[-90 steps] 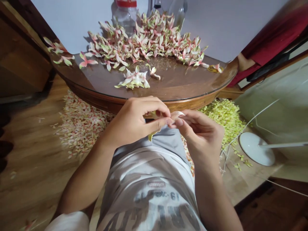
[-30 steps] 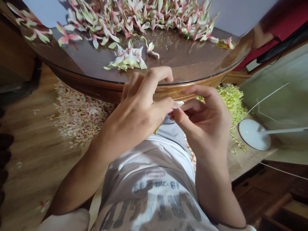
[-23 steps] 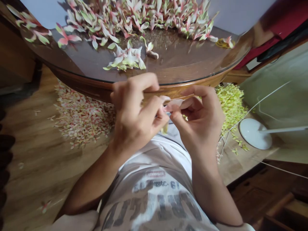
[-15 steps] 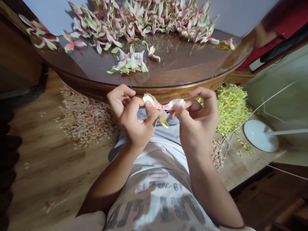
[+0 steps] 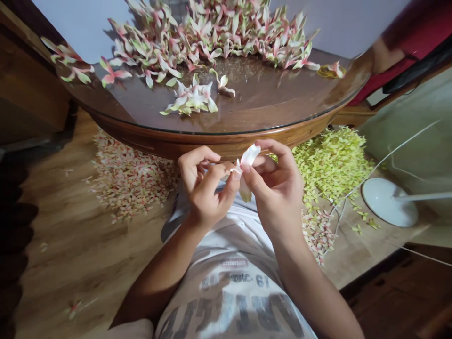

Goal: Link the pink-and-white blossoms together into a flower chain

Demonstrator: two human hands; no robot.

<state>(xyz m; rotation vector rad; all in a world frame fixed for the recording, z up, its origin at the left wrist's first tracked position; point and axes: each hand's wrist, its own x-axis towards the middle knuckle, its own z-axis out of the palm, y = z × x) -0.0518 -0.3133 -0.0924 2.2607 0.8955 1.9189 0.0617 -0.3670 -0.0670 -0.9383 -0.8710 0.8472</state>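
Currently, left hand (image 5: 207, 192) and right hand (image 5: 278, 194) are pinching the flower (image 5: 250, 154), thumbs against fingers, near the table (image 5: 278, 108). It is appearing light, soft and easily torn; its centre is likely offering the safest hold.

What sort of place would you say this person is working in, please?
Probably a room in a home, used for handwork: flower-like pieces are piled on a polished wooden table, and a pink-and-white heap and a yellow-green heap lie on the wood-look floor.
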